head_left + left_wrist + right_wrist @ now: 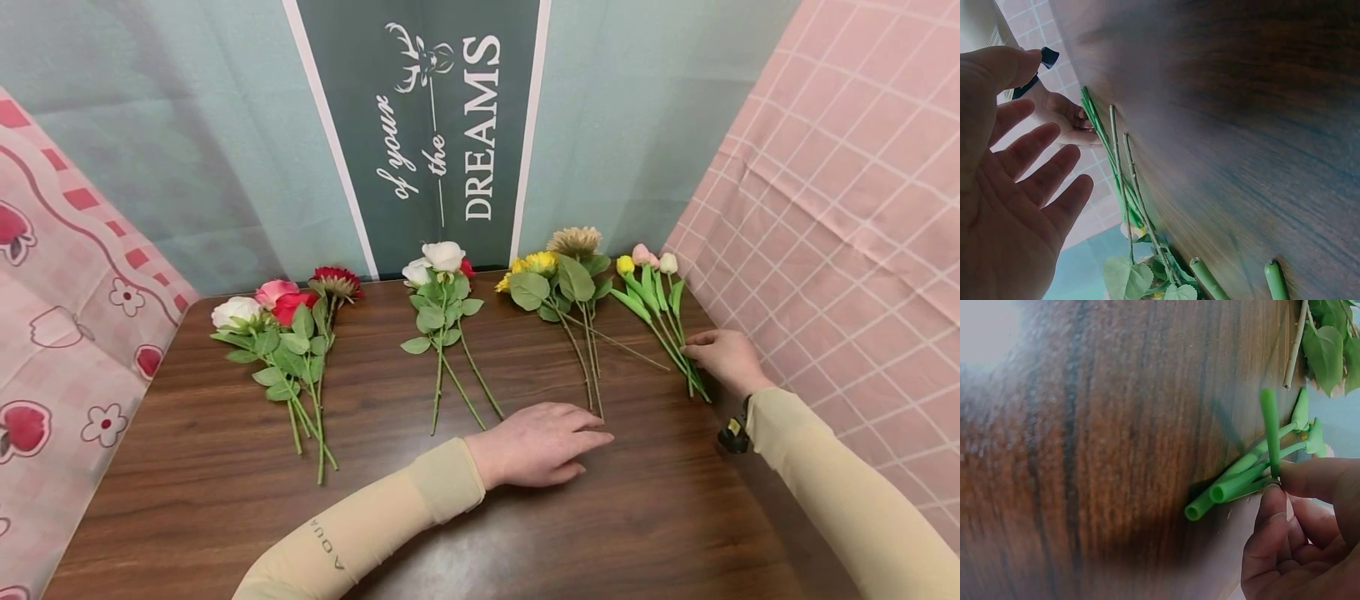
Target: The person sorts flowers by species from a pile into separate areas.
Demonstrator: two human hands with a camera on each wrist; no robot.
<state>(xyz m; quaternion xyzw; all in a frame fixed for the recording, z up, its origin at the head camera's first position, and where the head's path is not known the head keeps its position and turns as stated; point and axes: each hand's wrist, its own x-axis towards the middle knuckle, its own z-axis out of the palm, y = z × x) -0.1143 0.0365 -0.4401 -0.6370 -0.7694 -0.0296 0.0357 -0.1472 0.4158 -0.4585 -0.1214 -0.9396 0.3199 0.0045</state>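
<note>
Three tulips [649, 275], yellow, pink and white, lie on the brown table [225, 500] at the far right. My right hand [722, 357] pinches them low on their green stems. In the right wrist view my right hand [1291, 537] pinches one tulip stem [1269, 431] between thumb and forefinger, and that stem tilts up off the wood. Two more stem ends [1222, 490] lie flat beside it. My left hand [543, 444] rests flat on the table, fingers straight, by the stem ends of the yellow flower bunch [558, 279]. The left wrist view shows my left hand [1016, 187] holding nothing.
A white rose bunch [438, 287] lies at the middle back. A bunch of white, pink and red flowers [288, 333] lies at the left. Patterned cloth walls [840, 208] close in both sides, and a dark sign [435, 125] stands behind.
</note>
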